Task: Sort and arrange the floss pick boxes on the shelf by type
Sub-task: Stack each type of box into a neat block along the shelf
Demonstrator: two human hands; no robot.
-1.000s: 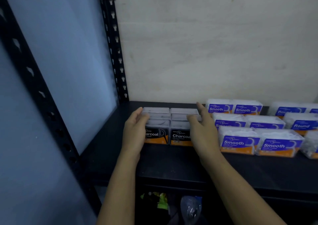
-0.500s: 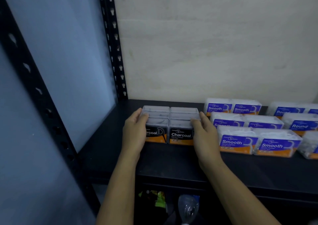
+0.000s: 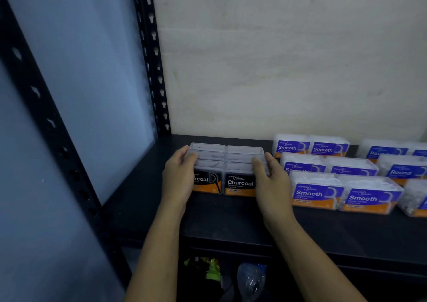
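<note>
Head view: left hand (image 3: 179, 181) and right hand (image 3: 272, 183) flank the Charcoal boxes (image 3: 227, 170), fingers spread flat against the block's outer sides, squeezing it between both palms. Block sits on the black shelf (image 3: 231, 220), looks like two columns, three deep. Smooth boxes (image 3: 342, 186) just right, Round boxes (image 3: 402, 165) beyond.

It looked like a shop stockroom or storage corner. A black slotted-steel rack (image 3: 150, 54) stood against a bare, scuffed wall (image 3: 288, 59), and its shelf (image 3: 231, 216) carried many identical retail floss boxes (image 3: 316, 195) in rows, labelled Charcoal, Smooth and Round. Bagged goods (image 3: 205, 267) lay on the level below.
</note>
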